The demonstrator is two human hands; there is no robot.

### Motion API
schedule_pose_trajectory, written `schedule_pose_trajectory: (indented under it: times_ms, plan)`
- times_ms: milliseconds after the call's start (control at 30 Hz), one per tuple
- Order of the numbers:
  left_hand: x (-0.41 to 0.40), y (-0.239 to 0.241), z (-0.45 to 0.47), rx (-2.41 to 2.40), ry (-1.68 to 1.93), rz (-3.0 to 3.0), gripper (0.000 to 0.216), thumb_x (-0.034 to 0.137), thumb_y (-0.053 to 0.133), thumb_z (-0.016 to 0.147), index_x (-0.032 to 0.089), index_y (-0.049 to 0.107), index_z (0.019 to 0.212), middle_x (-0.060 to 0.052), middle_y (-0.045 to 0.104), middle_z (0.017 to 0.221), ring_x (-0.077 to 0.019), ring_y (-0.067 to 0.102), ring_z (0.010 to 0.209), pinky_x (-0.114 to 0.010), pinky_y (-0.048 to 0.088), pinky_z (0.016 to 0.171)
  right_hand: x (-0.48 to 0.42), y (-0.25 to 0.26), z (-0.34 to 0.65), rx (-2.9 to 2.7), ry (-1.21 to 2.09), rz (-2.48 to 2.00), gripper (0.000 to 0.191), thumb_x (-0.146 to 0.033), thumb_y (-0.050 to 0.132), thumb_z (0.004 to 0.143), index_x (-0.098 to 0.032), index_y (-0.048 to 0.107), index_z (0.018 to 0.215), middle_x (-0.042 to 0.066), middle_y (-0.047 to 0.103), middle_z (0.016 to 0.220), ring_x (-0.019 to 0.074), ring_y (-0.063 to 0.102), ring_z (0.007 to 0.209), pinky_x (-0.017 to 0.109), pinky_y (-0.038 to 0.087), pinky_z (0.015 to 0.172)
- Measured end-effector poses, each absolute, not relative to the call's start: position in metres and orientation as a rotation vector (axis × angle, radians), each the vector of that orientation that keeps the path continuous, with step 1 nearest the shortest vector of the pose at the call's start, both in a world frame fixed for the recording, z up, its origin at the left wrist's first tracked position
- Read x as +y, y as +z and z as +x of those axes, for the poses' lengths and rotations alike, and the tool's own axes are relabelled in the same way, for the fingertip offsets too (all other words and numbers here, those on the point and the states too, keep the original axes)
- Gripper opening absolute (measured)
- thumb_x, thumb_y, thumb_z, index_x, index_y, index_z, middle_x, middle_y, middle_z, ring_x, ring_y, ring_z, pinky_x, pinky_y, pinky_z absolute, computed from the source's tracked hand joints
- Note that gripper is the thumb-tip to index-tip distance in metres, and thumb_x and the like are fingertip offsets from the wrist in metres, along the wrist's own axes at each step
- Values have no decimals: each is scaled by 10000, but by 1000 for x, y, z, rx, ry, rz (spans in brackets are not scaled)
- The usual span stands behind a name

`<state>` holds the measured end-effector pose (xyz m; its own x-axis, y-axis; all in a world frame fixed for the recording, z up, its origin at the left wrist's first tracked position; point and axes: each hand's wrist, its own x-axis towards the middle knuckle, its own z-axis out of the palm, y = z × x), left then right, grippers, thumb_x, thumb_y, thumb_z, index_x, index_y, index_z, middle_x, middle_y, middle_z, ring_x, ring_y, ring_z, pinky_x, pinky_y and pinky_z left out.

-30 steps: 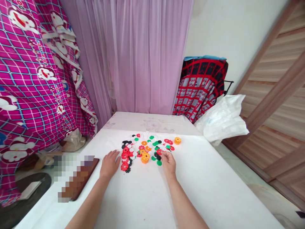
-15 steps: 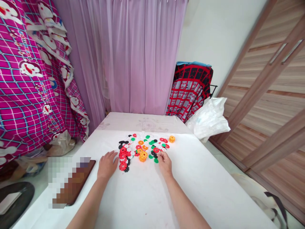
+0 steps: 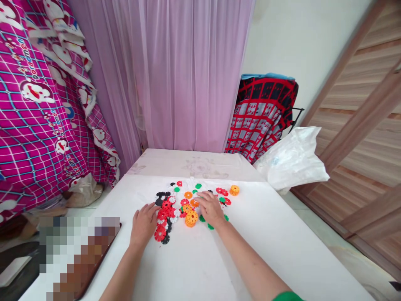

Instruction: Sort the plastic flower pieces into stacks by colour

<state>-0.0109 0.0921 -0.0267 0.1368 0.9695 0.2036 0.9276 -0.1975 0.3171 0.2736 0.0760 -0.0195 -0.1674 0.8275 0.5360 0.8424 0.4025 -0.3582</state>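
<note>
Notched plastic flower discs lie in a loose heap on the white table. On the heap's left are red discs (image 3: 160, 233) and black discs (image 3: 166, 240), with white discs (image 3: 177, 212) among them. My left hand (image 3: 144, 224) is beside these, fingers stretched, tips at the edge of the red and black ones. Reaching over the middle-right of the heap, my right hand (image 3: 211, 207) has its fingers extended near an orange disc (image 3: 194, 202) and hides several pieces. A yellow-orange stack (image 3: 191, 218) stands at the front; another yellow stack (image 3: 234, 190) sits apart at the right.
A dark-edged, pixelated flat object (image 3: 84, 263) lies at the table's left. Beyond the right edge rests a white plastic bag (image 3: 294, 156). A purple curtain (image 3: 194, 83) hangs behind the table (image 3: 266, 238), and a wooden wardrobe (image 3: 360, 125) stands right.
My right hand has moved left and farther over the heap, from the green and black discs toward the orange ones. My left hand stays by the red discs. The view has shifted slightly.
</note>
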Motion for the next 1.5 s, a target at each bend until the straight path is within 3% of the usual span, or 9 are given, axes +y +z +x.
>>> schedule_pose_trajectory:
  times_ms: [200,400,533,667,900,1167,1500]
  plan:
    - [94,-34,-16,1898,588,2269,419,243,320,941,288,659,1183,-34,596,1376,-253,477,1335,-533,344,1104,103,-16,279,-2220,40,-1510,259,-175,554,881,-304,741,1006,24,673,1234,269,483,1250,473,367,1000]
    - [96,-41,-19,1895,614,2303,390,271,365,923,309,678,1152,-27,609,1359,-263,486,1325,-531,351,1103,91,-24,295,-1937,-28,-1663,294,-136,540,847,-285,746,993,48,691,1169,263,525,1158,446,385,966]
    - [97,-42,-20,1875,626,2306,387,288,359,929,306,680,1145,-28,615,1351,-265,488,1322,-533,345,1109,86,-14,284,-2046,101,-1591,223,-244,633,834,-297,723,1032,28,714,1091,248,549,1049,406,391,913]
    - [97,-41,-20,1858,625,2302,387,294,353,936,298,674,1153,-31,611,1356,-263,487,1322,-544,340,1109,90,-13,273,-2072,216,-1627,304,-259,724,761,-281,697,1064,38,717,1067,253,558,1024,384,393,884]
    - [95,-40,-19,1867,656,2294,369,290,381,929,303,675,1152,-31,620,1343,-256,489,1319,-527,339,1112,94,-21,269,-1773,315,-1681,481,-175,716,635,-233,649,1107,47,692,1003,242,596,972,388,429,908]
    - [93,-36,-16,1873,641,2283,382,307,356,931,307,675,1140,-22,619,1343,-265,486,1323,-542,331,1114,48,15,268,-1652,755,-1451,526,-211,648,676,-257,578,1195,11,644,1017,183,605,931,325,480,858]
    - [92,-37,-17,1859,653,2287,364,297,385,929,302,679,1143,-33,616,1346,-266,489,1320,-543,330,1114,37,20,247,-1896,631,-1552,561,-124,593,636,-255,578,1181,34,644,1012,226,593,971,372,456,908]
